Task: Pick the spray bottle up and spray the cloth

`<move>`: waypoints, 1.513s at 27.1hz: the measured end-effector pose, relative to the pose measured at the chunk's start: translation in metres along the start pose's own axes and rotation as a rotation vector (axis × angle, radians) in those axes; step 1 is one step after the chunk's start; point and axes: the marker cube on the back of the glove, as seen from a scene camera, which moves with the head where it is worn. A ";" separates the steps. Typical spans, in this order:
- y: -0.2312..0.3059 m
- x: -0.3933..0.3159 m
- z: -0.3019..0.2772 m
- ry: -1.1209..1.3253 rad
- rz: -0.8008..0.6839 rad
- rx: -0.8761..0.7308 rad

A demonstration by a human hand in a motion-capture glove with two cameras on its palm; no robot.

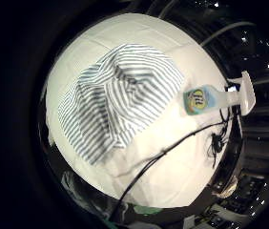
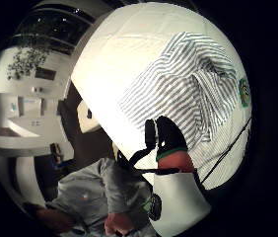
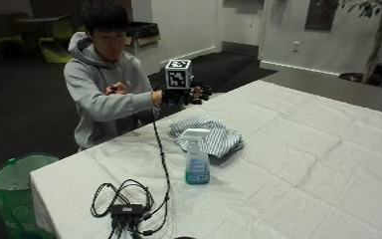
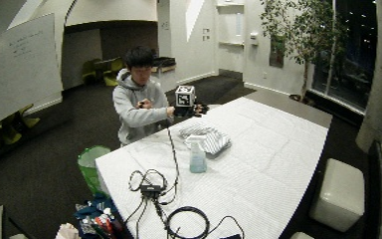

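Black-gloved right hand raised, forearm level, fingers loosely spread and holding nothing, bare left hand curled at chest

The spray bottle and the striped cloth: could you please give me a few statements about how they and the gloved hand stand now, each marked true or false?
1. The spray bottle stands upright on the table. True.
2. The gloved right hand grips the bottle. False: it is raised above the table edge, holding nothing.
3. The striped cloth lies crumpled on the table, beside the bottle. True.
4. The bottle stands on top of the cloth. False: it stands on the tablecloth next to it.
5. A green bin stands on the floor by the table. True.
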 end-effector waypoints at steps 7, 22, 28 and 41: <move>-0.002 0.001 0.000 -0.010 -0.004 0.010; 0.012 0.011 -0.001 -0.057 -0.003 0.199; 0.025 0.039 -0.002 -0.111 0.033 0.361; 0.048 0.096 -0.008 -0.291 0.138 0.676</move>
